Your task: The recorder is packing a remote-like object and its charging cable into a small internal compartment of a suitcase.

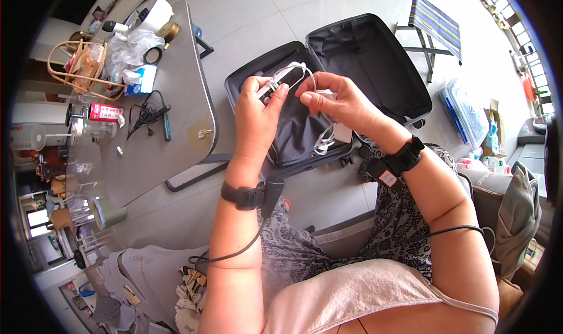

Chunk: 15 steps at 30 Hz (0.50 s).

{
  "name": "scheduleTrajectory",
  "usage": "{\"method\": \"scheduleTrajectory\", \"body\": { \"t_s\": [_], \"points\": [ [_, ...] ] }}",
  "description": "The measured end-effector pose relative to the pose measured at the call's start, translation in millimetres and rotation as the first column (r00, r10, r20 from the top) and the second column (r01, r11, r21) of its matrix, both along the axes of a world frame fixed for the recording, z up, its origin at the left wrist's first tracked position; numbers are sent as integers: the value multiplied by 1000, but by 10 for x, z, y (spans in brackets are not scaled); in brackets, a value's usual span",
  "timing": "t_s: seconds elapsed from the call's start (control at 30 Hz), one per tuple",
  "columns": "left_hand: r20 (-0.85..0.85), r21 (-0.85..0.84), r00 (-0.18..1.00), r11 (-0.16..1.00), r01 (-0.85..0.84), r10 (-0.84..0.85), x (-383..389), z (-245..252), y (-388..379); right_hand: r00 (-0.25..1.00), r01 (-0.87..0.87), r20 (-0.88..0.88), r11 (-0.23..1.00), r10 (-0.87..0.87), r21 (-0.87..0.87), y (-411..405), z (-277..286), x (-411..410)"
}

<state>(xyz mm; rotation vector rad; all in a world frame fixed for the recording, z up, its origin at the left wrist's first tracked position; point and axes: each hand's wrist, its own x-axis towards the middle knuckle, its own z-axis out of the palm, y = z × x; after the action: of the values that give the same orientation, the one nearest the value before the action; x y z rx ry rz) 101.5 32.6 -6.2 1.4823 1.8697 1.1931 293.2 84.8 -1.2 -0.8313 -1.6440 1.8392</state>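
My left hand [259, 109] grips a slim white device [281, 81], perhaps a power strip, with a white cord wrapped around part of it. Close on its right, my right hand [336, 98] pinches a section of the white cord [313, 76] between thumb and fingers. Both hands are above an open dark suitcase [367, 65] on the floor. In its nearer half lie a grey fabric lining [295, 136], a bundled white cable [324, 144] and a white piece [342, 133] that I cannot identify. My right palm hides part of what lies beneath it.
On the left, a grey table [184, 114] holds a wicker basket [85, 70], a tissue box [141, 81], a red can [105, 112] and a black corded tool [147, 116]. A striped folding stool [435, 24] and a clear plastic bin [466, 109] stand beyond the suitcase at right.
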Motion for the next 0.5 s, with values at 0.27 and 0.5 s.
{"method": "scheduleTrajectory", "body": {
  "t_s": [0.27,0.5],
  "points": [
    [26,-138,965,955,263,-262,111,66,-34,934,353,-64,885,-351,304,319,-80,136],
    [429,-221,790,797,562,-438,121,187,-85,935,331,-1,873,-354,358,391,-141,170]
  ]
}}
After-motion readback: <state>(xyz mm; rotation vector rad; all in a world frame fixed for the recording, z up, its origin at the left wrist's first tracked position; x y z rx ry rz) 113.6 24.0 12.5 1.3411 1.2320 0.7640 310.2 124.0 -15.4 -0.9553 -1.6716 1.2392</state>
